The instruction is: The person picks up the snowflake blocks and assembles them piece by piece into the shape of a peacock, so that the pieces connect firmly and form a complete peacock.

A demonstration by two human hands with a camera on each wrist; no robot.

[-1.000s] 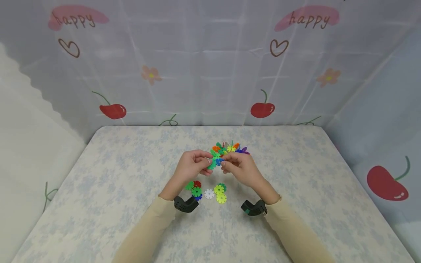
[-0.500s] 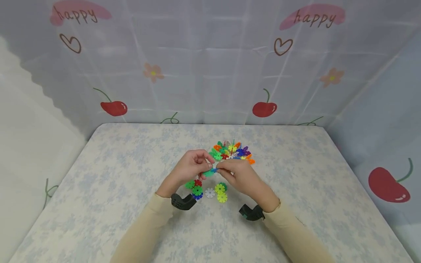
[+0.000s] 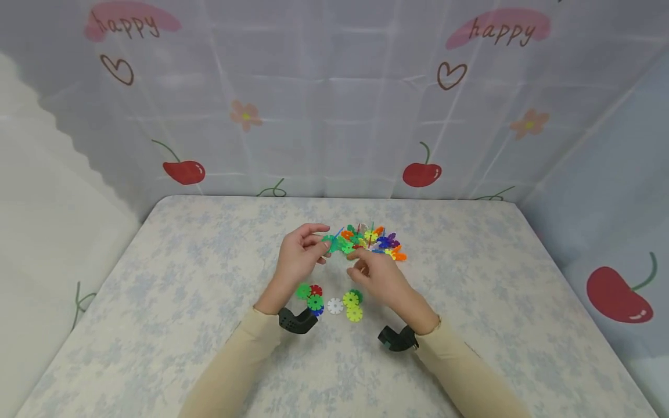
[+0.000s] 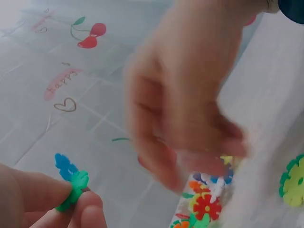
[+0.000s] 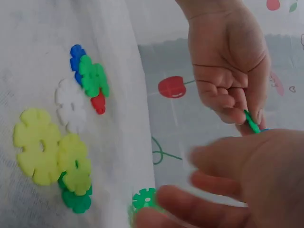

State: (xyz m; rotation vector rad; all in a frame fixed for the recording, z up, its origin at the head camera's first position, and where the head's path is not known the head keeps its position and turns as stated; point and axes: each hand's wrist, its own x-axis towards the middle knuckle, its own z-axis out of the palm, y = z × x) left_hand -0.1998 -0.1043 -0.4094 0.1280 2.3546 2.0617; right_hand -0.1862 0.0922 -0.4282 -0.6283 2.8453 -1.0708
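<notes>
Two joined plastic discs (image 4: 70,183), one green and one blue, sit pinched between the thumb and fingers of the left hand (image 3: 299,258), held up above the worktop (image 3: 157,302) just left of the far heap. The right hand (image 3: 377,277) hovers just beside them, to the right; its fingers are apart and loosely bent, holding nothing. Beyond the right hand, a heap of mixed-colour discs (image 3: 373,241) lies on the far middle of the worktop. Nearer, between the two wrists, a small group of loose discs (image 3: 329,302) lies flat: green, red, blue, white and yellow-green.

As I judge it, the pinch is light and near the edge of the green disc, so a knock from the right hand could twist the pair apart or drop it among the loose ones. A low reach could also scatter the heap.
</notes>
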